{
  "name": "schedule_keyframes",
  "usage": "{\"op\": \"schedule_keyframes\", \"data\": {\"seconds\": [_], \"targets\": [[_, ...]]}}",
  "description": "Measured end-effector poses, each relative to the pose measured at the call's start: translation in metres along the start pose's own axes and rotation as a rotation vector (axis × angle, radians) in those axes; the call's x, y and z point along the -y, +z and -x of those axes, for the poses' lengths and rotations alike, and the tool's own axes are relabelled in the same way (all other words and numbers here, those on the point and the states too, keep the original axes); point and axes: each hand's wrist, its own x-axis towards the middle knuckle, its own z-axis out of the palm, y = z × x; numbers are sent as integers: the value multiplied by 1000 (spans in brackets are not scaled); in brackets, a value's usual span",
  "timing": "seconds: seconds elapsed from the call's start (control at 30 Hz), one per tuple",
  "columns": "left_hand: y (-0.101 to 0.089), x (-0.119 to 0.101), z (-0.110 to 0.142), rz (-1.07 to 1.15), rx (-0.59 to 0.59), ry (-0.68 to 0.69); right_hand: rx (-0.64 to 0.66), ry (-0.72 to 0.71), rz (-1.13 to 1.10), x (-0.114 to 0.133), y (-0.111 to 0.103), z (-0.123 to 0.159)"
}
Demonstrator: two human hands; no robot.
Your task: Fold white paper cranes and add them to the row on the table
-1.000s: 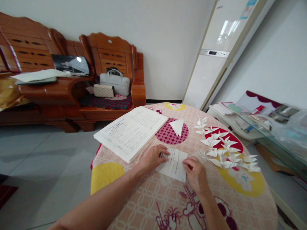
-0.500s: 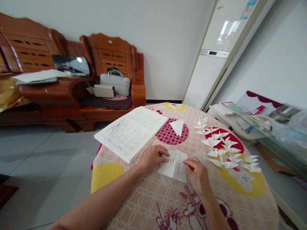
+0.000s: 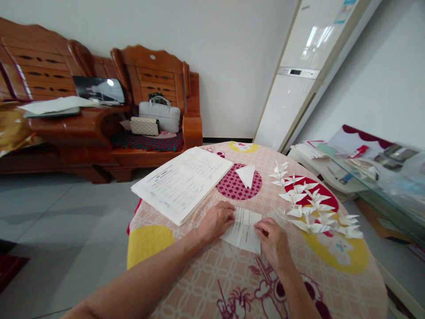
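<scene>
Here we are on the printed sheet [image 3: 245,231], just below centre in the frame, with 2 hands on it. Our left hand [image 3: 216,220] has just curled its fingers further in, its grip pinching the left edge; our right hand [image 3: 273,241] pinches the right edge, barely shifted. So both sides look secured, we judge, for working the paper. Against the frame 0.5 seconds ago, the middle crease is harder to pick out. Moving outward, unmoved: the folded triangle [image 3: 246,174] above, the stack of pages [image 3: 186,181] left of centre, the paper cranes [image 3: 320,206] at right, all on the surface [image 3: 207,274].
</scene>
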Motion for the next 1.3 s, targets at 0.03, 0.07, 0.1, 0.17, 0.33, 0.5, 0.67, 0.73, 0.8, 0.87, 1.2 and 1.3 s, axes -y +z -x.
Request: {"op": "schedule_keyframes", "data": {"seconds": [0.03, 0.07, 0.1, 0.17, 0.33, 0.5, 0.67, 0.73, 0.8, 0.87, 1.2, 1.3], "targets": [[-1, 0, 0, -18, 4, 31, -3, -4, 5, -1, 1, 0], [-2, 0, 0, -32, 5, 60, -6, -9, 11, -1, 2, 0], [-3, 0, -1, -45, 0, 88, -5, -16, 17, -1, 2, 1], [-6, 0, -1, -78, -20, 139, 3, -31, 38, -1, 3, 1], [-11, -5, -2, -100, -27, 163, -16, -93, 172, 4, 2, 1], [-17, -14, -2, -12, -27, 98, -63, -141, 233, 10, 2, 2], [-19, -24, 0, 0, -97, 95, -108, -140, 130, 18, 4, 3], [-17, -27, 2, -18, -119, 110, -126, -129, 95, 22, 4, 3], [-16, -29, 3, -47, -139, 125, -147, -117, 69, 25, 5, 3], [-15, -30, 5, -81, -154, 144, -176, -104, 27, 26, 6, 4], [-18, -24, 4, -105, -70, 142, -149, -19, -3, 16, 5, 4], [-16, -23, 4, 29, -59, 127, -126, -31, -19, 17, 4, 4]]}}
